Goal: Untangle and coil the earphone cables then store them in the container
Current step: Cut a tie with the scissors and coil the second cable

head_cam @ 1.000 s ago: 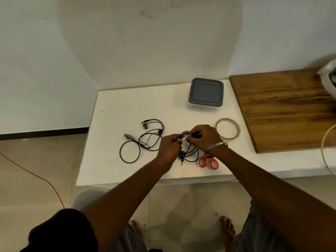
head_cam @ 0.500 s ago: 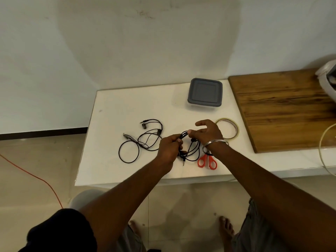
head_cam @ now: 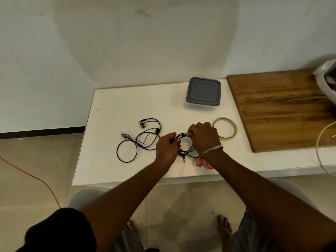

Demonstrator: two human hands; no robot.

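A white counter stands against a pale wall, seen from above. At its near edge, orange scissors peek out from under my right wrist. Just beyond, my left hand and right hand both pinch one black earphone cable, half-coiled, with its plug trailing. A second cable sprawls loose to the left. Farther off, the grey container is lidded. I think the trailing plug could snag a loop and undo my coil.

Left hand and right hand, fingers curled, pinch one cable.
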